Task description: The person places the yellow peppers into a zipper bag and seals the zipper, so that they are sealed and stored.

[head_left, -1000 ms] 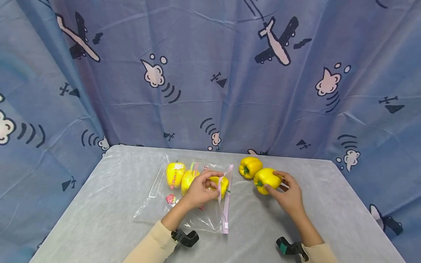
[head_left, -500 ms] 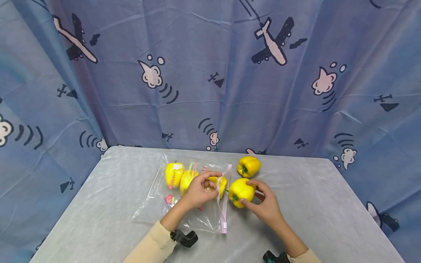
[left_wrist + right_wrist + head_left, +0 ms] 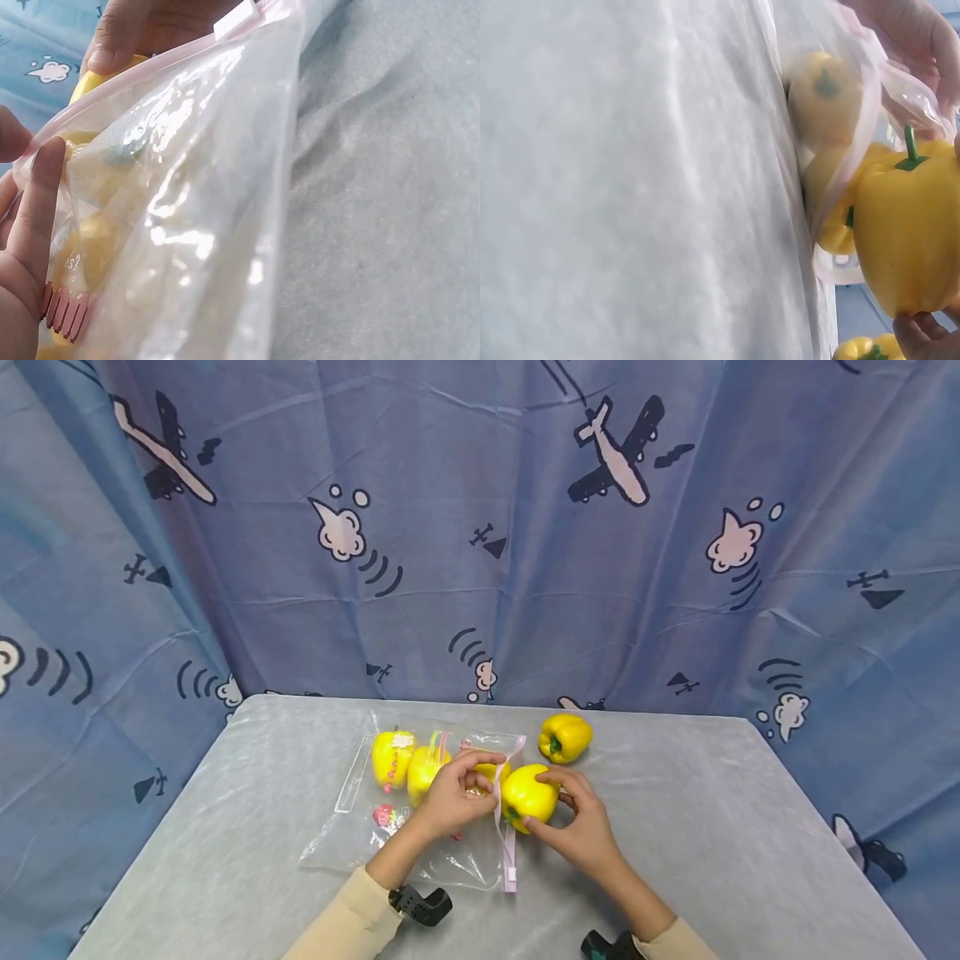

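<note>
A clear zip bag (image 3: 345,839) with a pink slider edge lies on the table, with several yellow bell peppers (image 3: 393,758) inside. My left hand (image 3: 459,795) pinches the upper layer of the bag at its mouth, lifting that edge. My right hand (image 3: 585,827) grips another yellow bell pepper (image 3: 529,797) between thumb and fingers, right at the bag's opening. In the right wrist view, that held pepper (image 3: 909,225) has a green stem and stands in front of the pink bag rim (image 3: 851,161). The left wrist view shows the white slider (image 3: 236,20) on the pink strip.
One loose yellow bell pepper (image 3: 566,738) sits on the table behind the right hand. The table (image 3: 675,827) has a pale grey cover. A blue curtain (image 3: 420,527) printed with planes hangs behind the table and at its sides.
My right hand has carried the pepper leftward, away from the loose pepper and up to the bag's mouth. The left hand keeps its pinch on the bag edge.
</note>
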A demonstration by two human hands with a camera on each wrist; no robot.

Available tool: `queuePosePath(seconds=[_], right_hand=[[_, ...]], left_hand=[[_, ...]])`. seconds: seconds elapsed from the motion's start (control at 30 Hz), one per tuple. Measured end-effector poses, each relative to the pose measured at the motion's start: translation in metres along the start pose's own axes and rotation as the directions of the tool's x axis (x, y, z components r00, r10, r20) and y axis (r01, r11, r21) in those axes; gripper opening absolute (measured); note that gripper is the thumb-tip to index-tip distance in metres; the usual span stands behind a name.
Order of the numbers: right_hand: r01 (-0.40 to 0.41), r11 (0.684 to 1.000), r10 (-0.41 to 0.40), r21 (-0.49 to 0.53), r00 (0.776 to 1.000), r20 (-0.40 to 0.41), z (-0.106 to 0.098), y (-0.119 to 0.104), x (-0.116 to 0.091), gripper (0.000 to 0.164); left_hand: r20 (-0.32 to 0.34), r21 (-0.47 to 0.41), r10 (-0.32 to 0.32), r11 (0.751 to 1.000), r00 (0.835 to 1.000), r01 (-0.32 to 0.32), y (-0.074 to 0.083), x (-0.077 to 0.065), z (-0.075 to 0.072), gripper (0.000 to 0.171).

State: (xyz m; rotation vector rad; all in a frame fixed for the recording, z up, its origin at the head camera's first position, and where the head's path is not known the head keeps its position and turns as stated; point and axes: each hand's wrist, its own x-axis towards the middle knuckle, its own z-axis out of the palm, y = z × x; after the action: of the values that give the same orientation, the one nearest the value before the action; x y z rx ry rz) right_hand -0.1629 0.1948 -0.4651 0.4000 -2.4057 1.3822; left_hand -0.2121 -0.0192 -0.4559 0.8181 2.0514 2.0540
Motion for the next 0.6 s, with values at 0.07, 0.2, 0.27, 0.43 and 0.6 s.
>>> queuePosePath(seconds=[0.07, 0.2, 0.27, 0.43, 0.6], right_hand=[[-0.003, 1.000, 0.003, 0.014, 1.000, 0.009, 0.0020, -0.0007, 0.0005, 0.056], [0.001, 1.000, -0.001, 0.014, 1.000, 0.016, 0.0059, 0.0006, -0.0001, 0.059], [0.003, 1.000, -0.003, 0.009, 1.000, 0.019, 0.0079, 0.0014, -0.0003, 0.061], [0.005, 1.000, -0.005, 0.003, 0.998, 0.059, 0.0089, 0.0014, -0.0017, 0.059], [0.030, 0.998, -0.035, 0.055, 0.996, 0.087, 0.0045, 0.0015, -0.0044, 0.046]], left_hand=[[0.000, 0.000, 0.000, 1.000, 1.000, 0.000, 0.0008, 0.0003, -0.0007, 0.052], [-0.004, -0.004, 0.006, 1.000, 1.000, -0.006, 0.0019, 0.0010, -0.0018, 0.051], [-0.004, -0.001, 0.017, 1.000, 1.000, -0.017, 0.0023, 0.0012, -0.0023, 0.051], [-0.002, -0.009, 0.015, 1.000, 1.000, -0.015, 0.0020, 0.0013, -0.0043, 0.051], [0.003, -0.014, 0.009, 1.000, 1.000, -0.009, 0.0009, 0.0013, -0.0058, 0.050]])
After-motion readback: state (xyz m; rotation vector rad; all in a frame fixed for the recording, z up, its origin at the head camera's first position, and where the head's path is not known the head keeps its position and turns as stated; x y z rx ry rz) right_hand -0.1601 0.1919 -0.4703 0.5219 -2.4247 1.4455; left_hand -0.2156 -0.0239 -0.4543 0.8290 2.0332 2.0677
